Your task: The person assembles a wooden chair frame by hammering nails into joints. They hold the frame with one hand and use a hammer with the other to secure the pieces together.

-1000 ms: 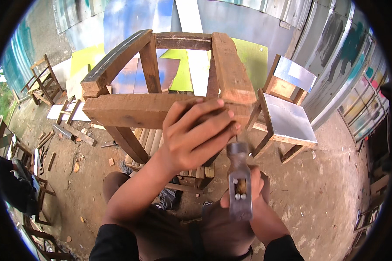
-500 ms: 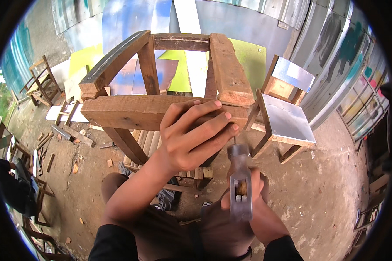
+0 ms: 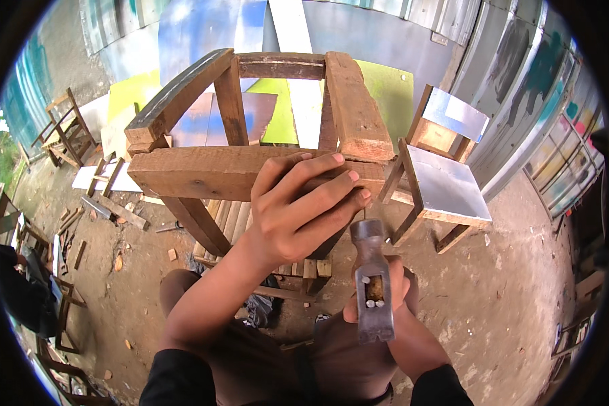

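A brown wooden chair frame (image 3: 189, 169) stands before me. My left hand (image 3: 287, 213) is closed over its front rail near the right corner, fingers pressed on the wood; the thumb is hidden. Below the index fingertip a thin nail (image 3: 365, 212) sticks out toward me. In my right hand (image 3: 398, 287) is a claw hammer (image 3: 374, 287), its striking face just below the nail and the claw toward me. The handle is mostly hidden behind the head. Small round pale bits sit in the head's opening.
A chair with a grey-white seat (image 3: 446, 181) stands at the right. Beneath the frame is a slatted wooden piece (image 3: 227, 223). Wood offcuts (image 3: 123, 212) litter the floor at left, near a small chair (image 3: 66, 128). A person's dark sleeve (image 3: 24, 291) shows at the left edge.
The hammer head has risen slightly toward the nail and tilted a little. My left hand and the frame have barely shifted.
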### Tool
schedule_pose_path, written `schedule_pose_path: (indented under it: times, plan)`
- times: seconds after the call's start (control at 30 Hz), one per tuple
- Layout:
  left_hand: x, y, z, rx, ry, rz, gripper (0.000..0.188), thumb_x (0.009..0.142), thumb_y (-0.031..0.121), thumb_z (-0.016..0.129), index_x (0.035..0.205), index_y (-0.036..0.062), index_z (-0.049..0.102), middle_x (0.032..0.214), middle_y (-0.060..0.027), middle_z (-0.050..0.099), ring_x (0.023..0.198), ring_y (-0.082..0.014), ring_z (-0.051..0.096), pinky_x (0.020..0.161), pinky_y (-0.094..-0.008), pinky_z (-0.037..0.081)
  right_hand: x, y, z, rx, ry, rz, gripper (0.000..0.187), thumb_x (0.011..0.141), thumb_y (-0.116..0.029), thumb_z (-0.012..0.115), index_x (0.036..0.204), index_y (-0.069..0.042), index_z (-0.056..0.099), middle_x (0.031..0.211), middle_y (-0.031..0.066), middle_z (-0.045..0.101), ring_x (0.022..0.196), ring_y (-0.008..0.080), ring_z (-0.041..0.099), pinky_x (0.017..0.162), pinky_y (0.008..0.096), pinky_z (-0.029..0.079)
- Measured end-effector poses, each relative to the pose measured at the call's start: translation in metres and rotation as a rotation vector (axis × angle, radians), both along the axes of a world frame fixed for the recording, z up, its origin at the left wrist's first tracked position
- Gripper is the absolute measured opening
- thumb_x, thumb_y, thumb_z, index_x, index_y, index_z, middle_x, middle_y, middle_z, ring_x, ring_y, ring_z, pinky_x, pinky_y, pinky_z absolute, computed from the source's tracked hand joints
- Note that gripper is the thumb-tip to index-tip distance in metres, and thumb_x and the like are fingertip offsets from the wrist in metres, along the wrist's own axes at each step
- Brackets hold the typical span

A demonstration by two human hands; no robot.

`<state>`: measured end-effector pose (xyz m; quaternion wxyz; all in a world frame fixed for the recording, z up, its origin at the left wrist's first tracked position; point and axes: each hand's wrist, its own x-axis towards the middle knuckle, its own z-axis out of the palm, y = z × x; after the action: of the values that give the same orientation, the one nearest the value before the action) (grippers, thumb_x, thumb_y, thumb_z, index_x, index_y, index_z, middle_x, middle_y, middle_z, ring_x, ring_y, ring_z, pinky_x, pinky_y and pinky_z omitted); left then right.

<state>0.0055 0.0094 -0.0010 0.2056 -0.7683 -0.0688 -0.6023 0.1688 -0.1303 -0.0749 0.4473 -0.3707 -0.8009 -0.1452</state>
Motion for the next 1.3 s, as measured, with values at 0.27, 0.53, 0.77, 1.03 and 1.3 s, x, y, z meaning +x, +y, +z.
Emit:
schedule_pose_path:
  times: [0.27,0.53,0.77,1.03,1.3]
  plan:
    - [0.001,0.003,0.0,0.008,-0.013,-0.009,0.017,0.074,0.015,0.076,0.09,0.0159,0.079,0.098,0.0022,0.071,0.096,-0.023,0.071,0.073,-0.0342,0.047,-0.018,0.003,0.007,-0.022,0.223,-0.066,0.076,0.078,-0.062,0.08,0.11,0.002,0.058,0.1,0.0124,0.067,0.081,0.024,0.068,0.069,0.0397,0.056]
    - [0.001,0.001,0.001,0.019,-0.013,0.001,0.015,0.073,0.014,0.078,0.089,0.014,0.079,0.098,0.0001,0.072,0.095,-0.0237,0.071,0.074,-0.0341,0.049,-0.01,0.005,-0.011,0.065,0.183,-0.017,0.081,0.076,-0.063,0.083,0.108,0.008,0.059,0.097,0.0196,0.07,0.074,0.0305,0.072,0.064,0.0354,0.058]
    - [0.0,0.001,0.0,0.043,-0.01,-0.004,0.017,0.074,0.014,0.078,0.09,0.014,0.08,0.1,-0.0001,0.072,0.096,-0.0246,0.072,0.073,-0.034,0.05,-0.004,0.009,-0.003,0.119,0.136,0.069,0.075,0.079,-0.062,0.082,0.103,0.005,0.058,0.093,0.0201,0.068,0.075,0.0285,0.071,0.061,0.0357,0.057]
    - [-0.001,0.001,0.0,-0.001,0.002,0.004,0.021,0.072,0.016,0.076,0.092,0.013,0.079,0.101,-0.0012,0.073,0.097,-0.0238,0.071,0.077,-0.0357,0.049,-0.005,0.004,-0.03,0.014,0.389,0.275,0.097,0.067,-0.06,0.091,0.12,0.007,0.045,0.099,0.0232,0.068,0.075,0.0348,0.072,0.065,0.0416,0.059]
    - [0.001,-0.002,-0.004,-0.017,-0.021,0.037,0.018,0.074,0.017,0.079,0.092,0.0147,0.078,0.102,-0.0008,0.073,0.099,-0.0233,0.072,0.082,-0.0367,0.052,0.001,0.007,-0.031,0.051,0.266,0.253,0.097,0.063,-0.065,0.091,0.113,0.008,0.051,0.084,0.0153,0.066,0.06,0.0308,0.067,0.058,0.0384,0.057]
